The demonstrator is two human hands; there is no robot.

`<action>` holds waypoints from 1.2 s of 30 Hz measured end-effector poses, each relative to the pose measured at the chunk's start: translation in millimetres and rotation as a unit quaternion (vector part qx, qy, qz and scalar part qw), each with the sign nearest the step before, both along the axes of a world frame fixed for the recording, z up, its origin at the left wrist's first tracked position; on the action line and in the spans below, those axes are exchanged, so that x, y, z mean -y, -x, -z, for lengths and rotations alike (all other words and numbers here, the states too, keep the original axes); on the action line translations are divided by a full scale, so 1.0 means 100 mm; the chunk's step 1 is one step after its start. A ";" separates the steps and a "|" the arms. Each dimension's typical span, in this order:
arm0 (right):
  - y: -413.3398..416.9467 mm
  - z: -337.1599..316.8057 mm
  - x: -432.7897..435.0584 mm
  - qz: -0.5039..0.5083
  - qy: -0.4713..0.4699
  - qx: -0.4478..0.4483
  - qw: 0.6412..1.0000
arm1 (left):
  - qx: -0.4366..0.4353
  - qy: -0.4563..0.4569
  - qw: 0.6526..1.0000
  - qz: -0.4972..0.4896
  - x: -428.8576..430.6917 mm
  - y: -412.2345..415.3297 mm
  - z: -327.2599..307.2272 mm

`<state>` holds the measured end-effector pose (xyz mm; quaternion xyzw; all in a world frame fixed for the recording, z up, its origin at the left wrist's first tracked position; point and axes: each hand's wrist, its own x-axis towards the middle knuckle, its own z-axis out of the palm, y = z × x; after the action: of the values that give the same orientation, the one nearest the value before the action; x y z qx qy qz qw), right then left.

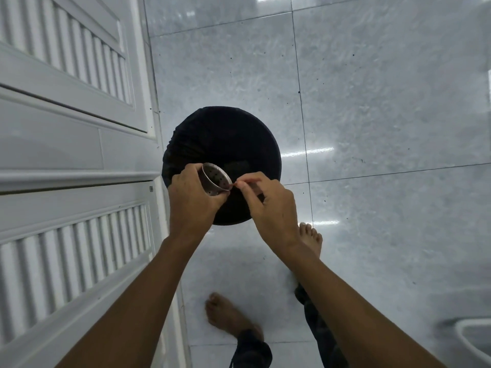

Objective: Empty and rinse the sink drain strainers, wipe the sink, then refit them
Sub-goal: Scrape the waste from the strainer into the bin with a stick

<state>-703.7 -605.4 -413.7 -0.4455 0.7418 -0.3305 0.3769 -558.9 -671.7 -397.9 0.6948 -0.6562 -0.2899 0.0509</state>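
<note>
Step in hand, as judged: emptying a strainer (215, 179) into the bin (233, 144). Rinsing, wiping and refitting appear not yet done; no sink is in view.

Position: the strainer, a small perforated metal cup, is held above the near-left part of the bin's mouth, tilted with its open side toward the right and slightly up. The bin is lined with a black bag and stands on the grey tiled floor (372, 102), just beside a white louvred door (66, 128).

Left hand (191, 197): closed around the strainer's outer wall, fingers curled behind and under it, thumb along the near side. The grip looks firm.

Right hand (268, 205): thumb and forefinger are pinched nearly closed at the strainer's rim, with a small reddish scrap (234, 184) between or at the fingertips. Whether the scrap is fully gripped cannot be told. The other fingers are loosely curled and hold nothing.

To do the step well:
- The strainer should be kept over the bin mouth so that loosened bits fall into the bag, not onto the tiles or the bare feet (228, 314) nearby.
- The open side is better tipped downward and tapped lightly.
- Scraps stuck in the holes are best picked out singly.
</note>
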 end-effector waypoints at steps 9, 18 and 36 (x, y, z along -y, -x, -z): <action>0.04 0.09 0.01 0.060 -0.002 0.042 0.997 | 0.019 -0.012 0.999 0.031 -0.01 -0.07 0.06; 0.00 0.10 0.08 0.080 0.004 0.058 0.995 | 0.011 -0.034 0.998 0.057 0.11 -0.32 0.09; -0.10 0.14 0.07 0.096 -0.030 0.053 0.994 | -0.030 -0.052 0.995 0.082 0.06 -0.28 -0.04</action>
<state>-693.5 -612.6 -427.6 -0.3429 0.7698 -0.3657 0.3951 -531.4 -677.7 -393.8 0.6310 -0.6932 -0.3480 0.0103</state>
